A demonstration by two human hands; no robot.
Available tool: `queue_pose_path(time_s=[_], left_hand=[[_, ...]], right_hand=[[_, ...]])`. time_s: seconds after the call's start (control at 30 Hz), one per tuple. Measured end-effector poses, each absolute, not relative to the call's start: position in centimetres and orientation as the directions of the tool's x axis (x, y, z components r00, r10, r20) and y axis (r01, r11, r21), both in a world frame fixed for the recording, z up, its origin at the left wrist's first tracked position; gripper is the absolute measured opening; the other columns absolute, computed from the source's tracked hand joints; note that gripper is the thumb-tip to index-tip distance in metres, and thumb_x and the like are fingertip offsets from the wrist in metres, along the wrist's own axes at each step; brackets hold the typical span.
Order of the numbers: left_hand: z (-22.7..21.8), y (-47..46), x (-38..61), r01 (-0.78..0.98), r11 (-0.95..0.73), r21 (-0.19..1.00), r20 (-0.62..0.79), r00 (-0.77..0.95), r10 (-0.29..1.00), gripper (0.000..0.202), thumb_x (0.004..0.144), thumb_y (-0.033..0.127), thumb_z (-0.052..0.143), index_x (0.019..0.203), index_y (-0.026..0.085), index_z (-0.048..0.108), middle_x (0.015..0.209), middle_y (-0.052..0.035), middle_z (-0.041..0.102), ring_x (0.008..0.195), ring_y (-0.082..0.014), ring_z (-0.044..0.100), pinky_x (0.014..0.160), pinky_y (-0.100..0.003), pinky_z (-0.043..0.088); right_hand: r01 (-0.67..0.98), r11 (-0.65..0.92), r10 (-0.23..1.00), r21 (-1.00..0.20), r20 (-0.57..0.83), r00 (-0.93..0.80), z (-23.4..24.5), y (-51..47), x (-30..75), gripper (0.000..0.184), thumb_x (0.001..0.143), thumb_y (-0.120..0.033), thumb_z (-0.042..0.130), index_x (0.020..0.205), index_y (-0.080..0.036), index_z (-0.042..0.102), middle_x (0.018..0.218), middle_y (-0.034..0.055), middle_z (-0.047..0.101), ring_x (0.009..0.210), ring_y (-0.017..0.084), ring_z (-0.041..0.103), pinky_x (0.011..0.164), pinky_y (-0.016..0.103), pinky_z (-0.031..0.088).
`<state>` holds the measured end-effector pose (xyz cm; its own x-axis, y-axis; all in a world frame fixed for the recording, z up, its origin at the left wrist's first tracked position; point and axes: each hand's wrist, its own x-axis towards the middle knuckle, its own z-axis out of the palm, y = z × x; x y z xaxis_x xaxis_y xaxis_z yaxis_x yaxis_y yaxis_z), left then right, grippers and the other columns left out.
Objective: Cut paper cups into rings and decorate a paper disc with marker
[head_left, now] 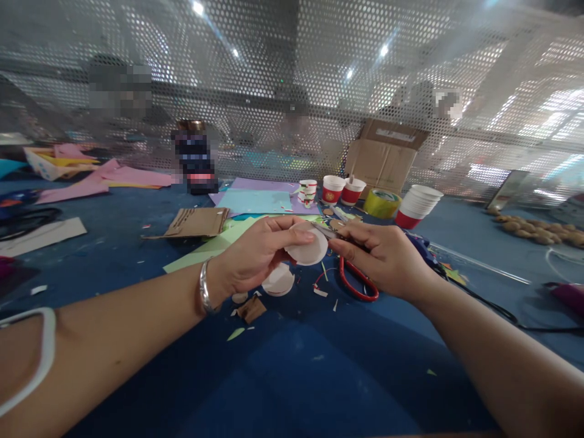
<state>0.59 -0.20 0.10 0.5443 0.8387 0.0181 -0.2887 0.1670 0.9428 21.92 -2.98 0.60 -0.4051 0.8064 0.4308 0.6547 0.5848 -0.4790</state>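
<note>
My left hand [255, 252] pinches a thin white paper disc [308, 248] between thumb and fingers, held above the table. My right hand [383, 255] is closed around red-handled scissors [358, 281]. Their grey blade meets the upper right edge of the disc. One red handle loop shows below my right hand; the rest is hidden by the fingers. Another round white paper piece [278, 281] lies under my left hand. Beside it are a torn brown cardboard scrap [252, 309] and small paper bits.
Behind my hands are green and blue paper sheets [255, 201], a folded cardboard piece [196, 222], red-and-white paper cups [332, 190], yellow tape [382, 204] and a cup stack [417, 207]. A phone [196, 161] stands by the perforated screen [274, 91]. At right lies a black cable [493, 310].
</note>
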Motion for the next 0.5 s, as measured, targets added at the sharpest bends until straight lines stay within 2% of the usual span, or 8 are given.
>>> queue_pose_path(time_s=[0.2,0.5], left_hand=[[0.0,-0.22,0.4,-0.267,0.146,0.953,0.015,0.52,0.854,0.018,0.07,0.024,0.082,0.07,0.014,0.066,0.063,0.0018,0.062,0.055,-0.0071,0.056,0.052,-0.017,0.044],[-0.59,0.11,0.26,-0.187,-0.013,0.982,0.106,0.497,0.862,0.009,0.074,0.022,0.075,0.078,0.015,0.071,0.069,0.0013,0.061,0.061,-0.0074,0.052,0.058,-0.019,0.039]], right_hand=[[0.69,0.525,0.845,-0.498,0.398,-0.356,0.58,-2.92,21.99,0.038,0.093,-0.052,0.058,0.079,-0.017,0.059,0.069,-0.0023,0.051,0.062,0.011,0.043,0.058,0.026,0.034],[0.687,0.542,0.838,-0.484,0.37,-0.401,0.4,-2.97,21.89,0.036,0.093,-0.05,0.058,0.079,-0.018,0.061,0.071,-0.0013,0.055,0.065,0.012,0.047,0.06,0.026,0.035]])
